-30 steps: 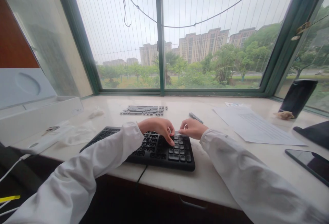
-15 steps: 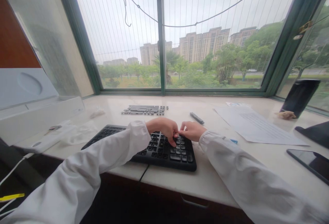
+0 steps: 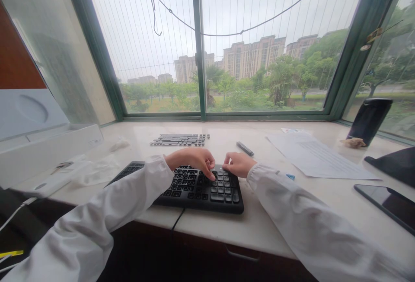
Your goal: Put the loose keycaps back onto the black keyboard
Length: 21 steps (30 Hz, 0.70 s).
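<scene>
A black keyboard (image 3: 207, 204) lies near the table's front edge, its cable running off the front. Keycaps cover its number pad, while much of the rest shows bare key sockets. My left hand (image 3: 194, 160) hovers over the pad's upper left, fingers curled in and thumb pointing down; anything pinched there is too small to make out. At the keyboard's far right corner, my right hand (image 3: 239, 164) rests with bent, closed fingers, its fingertips partly hidden. Behind the keyboard, loose grey keycaps (image 3: 180, 139) are laid out in rows.
A small dark stick-shaped object (image 3: 245, 148) lies behind my right hand, and a blue piece (image 3: 290, 177) beside my sleeve. Papers (image 3: 317, 156), a phone (image 3: 387, 204) and a black upright object (image 3: 369, 122) are right. A white box (image 3: 74, 139) and plastic wrap (image 3: 100, 172) are left.
My left hand has drawn away to the left from my right hand, leaving a gap between them. My right hand stays at the keyboard's far right corner. The view has shifted slightly.
</scene>
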Available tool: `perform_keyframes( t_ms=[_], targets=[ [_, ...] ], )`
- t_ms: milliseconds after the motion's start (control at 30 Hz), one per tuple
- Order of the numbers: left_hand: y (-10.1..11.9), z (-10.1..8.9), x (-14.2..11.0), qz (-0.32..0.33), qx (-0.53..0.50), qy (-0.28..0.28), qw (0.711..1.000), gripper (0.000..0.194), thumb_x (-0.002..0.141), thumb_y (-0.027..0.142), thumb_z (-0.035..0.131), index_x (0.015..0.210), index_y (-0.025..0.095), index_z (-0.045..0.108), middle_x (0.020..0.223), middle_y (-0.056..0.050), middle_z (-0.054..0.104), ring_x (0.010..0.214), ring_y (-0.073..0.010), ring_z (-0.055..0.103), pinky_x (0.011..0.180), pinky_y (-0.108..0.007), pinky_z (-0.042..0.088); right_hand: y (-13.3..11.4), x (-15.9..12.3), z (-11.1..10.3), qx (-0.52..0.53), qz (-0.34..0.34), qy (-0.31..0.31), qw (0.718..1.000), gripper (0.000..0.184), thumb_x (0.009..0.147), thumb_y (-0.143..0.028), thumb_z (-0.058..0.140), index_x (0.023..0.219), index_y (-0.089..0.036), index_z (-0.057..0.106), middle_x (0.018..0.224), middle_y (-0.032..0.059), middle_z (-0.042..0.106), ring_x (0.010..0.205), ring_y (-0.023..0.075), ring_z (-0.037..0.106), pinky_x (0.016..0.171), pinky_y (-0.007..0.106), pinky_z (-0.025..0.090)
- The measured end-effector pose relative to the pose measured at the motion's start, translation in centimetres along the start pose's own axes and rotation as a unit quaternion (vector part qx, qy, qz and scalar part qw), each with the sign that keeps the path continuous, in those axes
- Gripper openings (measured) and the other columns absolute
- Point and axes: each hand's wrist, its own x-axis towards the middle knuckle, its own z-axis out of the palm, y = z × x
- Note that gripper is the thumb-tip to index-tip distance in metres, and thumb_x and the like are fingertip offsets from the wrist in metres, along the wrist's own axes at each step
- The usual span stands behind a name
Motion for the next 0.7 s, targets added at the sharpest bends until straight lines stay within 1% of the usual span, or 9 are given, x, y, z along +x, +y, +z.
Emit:
perform_keyframes(
  t_ms=[100,267,400,433,500,567,600,633,700],
  targets=[
    [0.3,0.5,0.0,-0.004,-0.003,-0.007,1.000,0.042,0.058,0.050,0.075,0.065,0.019,0.047,0.059,0.007,0.041,0.056,-0.0095,0.035,0.057,-0.026,0.024,0.0,0.0,0.0,-0.005,-0.004,-0.003,1.000,0.024,0.082,-0.033,0.058,0.096,-0.016,0.067,0.097,0.0112,0.069,0.089,0.0211,0.061,0.074,0.028,0.041],
    [0.5,0.6,-0.2,0.010,0.002,0.009,1.000,0.043,0.058,0.053,0.075,0.065,0.019,0.048,0.059,0.007,0.040,0.056,-0.0091,0.033,0.057,-0.025,0.023,0.0,0.0,0.0,-0.001,-0.002,0.001,1.000,0.024,0.082,-0.033,0.058,0.096,-0.017,0.067,0.096,0.0104,0.070,0.089,0.0210,0.062,0.074,0.028,0.041],
    [-0.7,-0.1,0.5,0.003,0.012,0.006,1.000,0.041,0.058,0.052,0.076,0.066,0.019,0.054,0.059,0.006,0.045,0.055,-0.0092,0.036,0.056,-0.025,0.025,0.1,0.1,0.1,0.008,-0.004,0.010,1.000,0.022,0.081,-0.032,0.060,0.094,-0.017,0.068,0.094,0.0094,0.070,0.088,0.0204,0.062,0.072,0.027,0.041],
    [-1.2,-0.6,0.8,0.007,0.015,0.019,1.000,0.041,0.059,0.054,0.075,0.068,0.018,0.057,0.060,0.006,0.047,0.056,-0.0094,0.038,0.055,-0.025,0.026,0.1,0.1,0.2,0.013,-0.004,0.013,1.000,0.021,0.080,-0.032,0.060,0.093,-0.017,0.068,0.093,0.0089,0.070,0.086,0.0200,0.062,0.071,0.026,0.041],
    [-2.6,-1.9,1.8,-0.014,0.030,0.088,0.996,0.043,0.060,0.057,0.074,0.074,0.018,0.063,0.064,0.004,0.055,0.058,-0.0105,0.044,0.055,-0.024,0.030,0.2,0.2,0.2,0.023,-0.007,0.022,0.999,0.020,0.078,-0.031,0.062,0.090,-0.018,0.069,0.090,0.0077,0.070,0.084,0.0189,0.062,0.069,0.025,0.041],
    [-4.0,-3.4,3.2,-0.056,0.095,0.182,0.977,0.038,0.066,0.053,0.072,0.084,0.020,0.068,0.074,0.001,0.064,0.064,-0.0125,0.053,0.059,-0.023,0.036,0.3,0.3,0.3,0.023,-0.013,0.042,0.999,0.017,0.077,-0.031,0.062,0.087,-0.018,0.069,0.089,0.0069,0.070,0.083,0.0179,0.061,0.069,0.025,0.041],
    [-4.7,-4.2,4.0,-0.080,0.144,0.226,0.960,0.035,0.069,0.051,0.070,0.087,0.021,0.071,0.081,0.000,0.067,0.070,-0.0137,0.057,0.063,-0.022,0.039,0.4,0.4,0.3,0.018,-0.014,0.057,0.998,0.016,0.077,-0.030,0.062,0.086,-0.019,0.069,0.088,0.0066,0.070,0.083,0.0178,0.061,0.069,0.025,0.041],
    [-5.3,-4.8,5.0,-0.098,0.165,0.252,0.949,0.032,0.071,0.048,0.069,0.090,0.021,0.072,0.088,-0.002,0.069,0.077,-0.0157,0.060,0.068,-0.023,0.041,0.5,0.4,0.3,0.010,-0.013,0.073,0.997,0.016,0.078,-0.030,0.060,0.086,-0.019,0.069,0.088,0.0065,0.070,0.083,0.0180,0.062,0.069,0.025,0.041],
    [-6.5,-5.9,7.0,-0.122,0.185,0.275,0.935,0.030,0.076,0.043,0.066,0.095,0.022,0.072,0.094,-0.004,0.070,0.086,-0.0190,0.062,0.075,-0.025,0.044,0.7,0.4,0.2,-0.011,-0.007,0.105,0.994,0.016,0.080,-0.031,0.058,0.086,-0.020,0.068,0.085,0.0064,0.070,0.082,0.0192,0.062,0.068,0.027,0.041]
  ],
)
